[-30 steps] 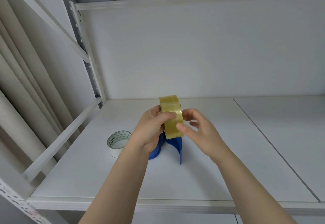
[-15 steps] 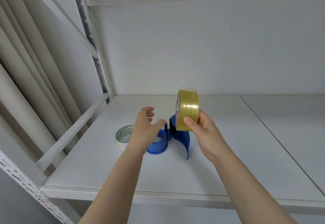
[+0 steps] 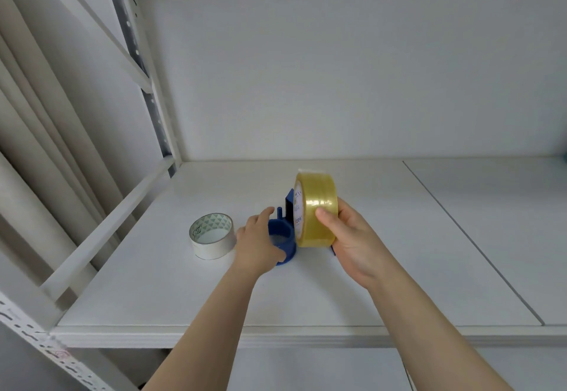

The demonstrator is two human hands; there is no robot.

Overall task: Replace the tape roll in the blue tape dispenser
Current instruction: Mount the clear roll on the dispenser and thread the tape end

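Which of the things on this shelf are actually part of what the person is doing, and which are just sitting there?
Part of the job:
- yellowish tape roll, held upright in the right hand
- blue tape dispenser on the shelf, with the left hand on it

Just lying there for now:
- white tape roll, flat on the shelf left of the dispenser, untouched; possibly the old roll, but that cannot be told

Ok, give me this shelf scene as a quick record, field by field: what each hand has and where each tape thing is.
left hand: on the blue dispenser, fingers around its round hub
right hand: holding the yellow roll upright, above the dispenser
dispenser: standing on the shelf, no roll on it
white roll: lying flat on the shelf, left of the dispenser, untouched
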